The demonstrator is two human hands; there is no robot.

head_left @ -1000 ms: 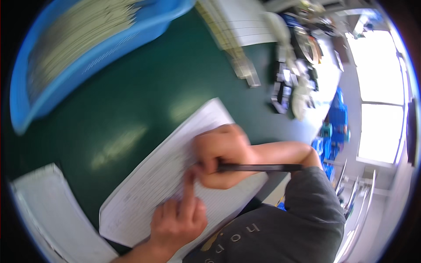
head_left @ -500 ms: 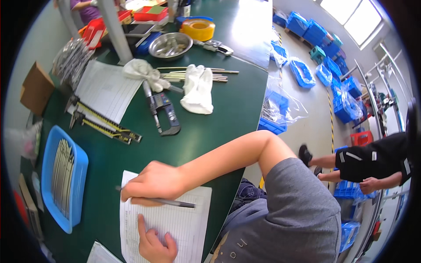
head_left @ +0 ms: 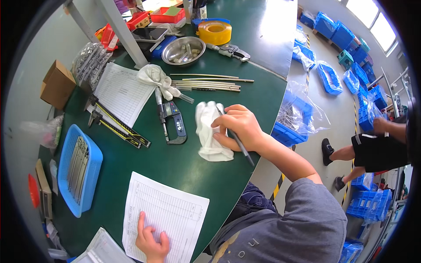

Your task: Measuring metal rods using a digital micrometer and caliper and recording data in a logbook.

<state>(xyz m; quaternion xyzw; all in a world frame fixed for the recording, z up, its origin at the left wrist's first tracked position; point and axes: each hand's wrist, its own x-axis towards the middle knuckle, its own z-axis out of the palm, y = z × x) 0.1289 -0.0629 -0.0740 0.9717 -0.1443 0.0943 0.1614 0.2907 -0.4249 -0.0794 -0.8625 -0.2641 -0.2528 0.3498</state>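
On white cloth [head_left: 209, 133], right hand [head_left: 239, 127] (fingers gripping pen [head_left: 237, 141]), left hand [head_left: 151, 242] on form [head_left: 169, 215]

Bright daylight from upper-right windows, sharp throughout (fisheye bends edges, dark rim).

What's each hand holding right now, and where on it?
The right hand holds a dark pen near its tip end while resting on a white cloth. The left hand holds nothing; it presses flat on a paper form.
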